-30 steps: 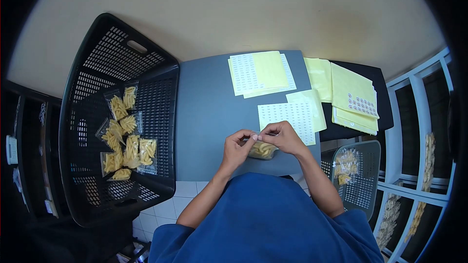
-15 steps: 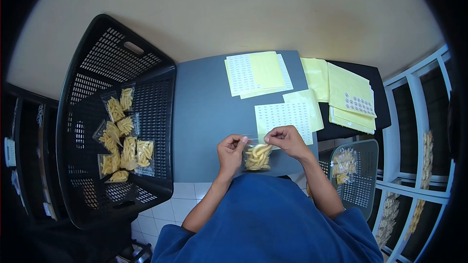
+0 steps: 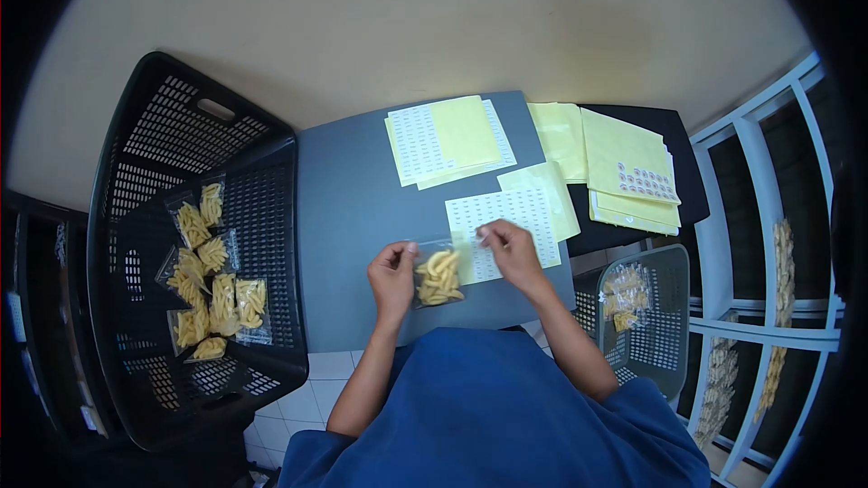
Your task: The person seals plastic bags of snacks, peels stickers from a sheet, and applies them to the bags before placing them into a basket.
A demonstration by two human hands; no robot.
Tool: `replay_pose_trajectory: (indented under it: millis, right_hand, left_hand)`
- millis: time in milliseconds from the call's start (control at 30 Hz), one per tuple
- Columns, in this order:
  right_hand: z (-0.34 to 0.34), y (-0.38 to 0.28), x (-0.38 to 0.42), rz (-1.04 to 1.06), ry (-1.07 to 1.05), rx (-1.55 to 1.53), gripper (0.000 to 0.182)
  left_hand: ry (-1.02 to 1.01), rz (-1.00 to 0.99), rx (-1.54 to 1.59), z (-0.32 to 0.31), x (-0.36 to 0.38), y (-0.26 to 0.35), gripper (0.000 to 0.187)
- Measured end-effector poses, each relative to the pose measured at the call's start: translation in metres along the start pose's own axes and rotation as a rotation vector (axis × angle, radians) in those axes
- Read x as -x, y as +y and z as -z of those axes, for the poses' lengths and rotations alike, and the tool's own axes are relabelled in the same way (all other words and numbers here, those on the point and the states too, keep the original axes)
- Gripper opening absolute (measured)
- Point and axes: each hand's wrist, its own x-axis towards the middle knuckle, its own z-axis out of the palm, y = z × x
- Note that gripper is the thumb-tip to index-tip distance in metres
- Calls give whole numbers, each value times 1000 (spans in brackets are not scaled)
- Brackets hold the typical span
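The right hand (image 3: 514, 255) had parted from the bag (image 3: 440, 280) toward two o'clock, its blurred fingers' grip impossible to tell; only the left hand (image 3: 391, 280) now pinched it, at that hand's three o'clock.

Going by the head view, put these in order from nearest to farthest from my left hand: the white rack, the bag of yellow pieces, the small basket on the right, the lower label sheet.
From the left hand:
1. Bag of yellow pieces: in its grip
2. Lower label sheet: just right of the bag
3. Small basket: farther right
4. White rack: far right
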Motion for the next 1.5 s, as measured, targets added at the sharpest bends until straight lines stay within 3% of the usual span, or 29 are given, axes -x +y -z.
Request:
replay_pose_trajectory:
  millis: [67,133,167,267,367,467,667,767,833,933,967,1067,1300,1400,1500]
  right_hand:
    - [23,10,-15,82,103,222,15]
    - [46,11,-28,246,80,546,26]
    - [48,9,-35,256,22,594,32]
    - [47,-1,-54,259,-144,725,48]
    - [30,-20,-70,167,-307,859,64]
    - [21,-13,-84,146,-344,947,68]
    - [20,-20,-95,100,-463,983,64]
    - [24,-16,-86,187,-365,932,61]
    - [39,-8,-71,235,-248,825,66]
    - [61,7,-36,276,190,953,75]
    - [68,10,-27,143,167,1007,92]
    - [71,35,-12,4,123,1177,98]
    - [64,30,-4,21,112,1032,80]
    - [69,16,1,32,40,783,70]
    - [68,14,1,10,123,139,83]
  left_hand:
    - [52,-32,-61,10,-13,-3,20]
    - [103,-83,-145,22,-26,-5,22]
    - [82,19,-224,31,-31,-6,31]
    - [188,-189,-599,33,-30,14,41]
    - [236,-358,-638,28,-23,20,48]
    - [165,-472,-615,18,-12,31,39]
    - [-50,-423,-441,-12,2,48,29]
    - [-197,-459,-518,-23,2,33,31]
    - [-304,-597,-803,-31,8,31,34]
    - [-430,-714,-1048,-44,21,16,45]
    - [-449,-728,-1070,-46,26,12,47]
    - [-476,-738,-1097,-51,32,-1,51]
    - [-469,-739,-1105,-52,35,-1,50]
    - [-459,-743,-1087,-52,35,-3,50]
    - [-479,-723,-1078,-51,34,0,55]
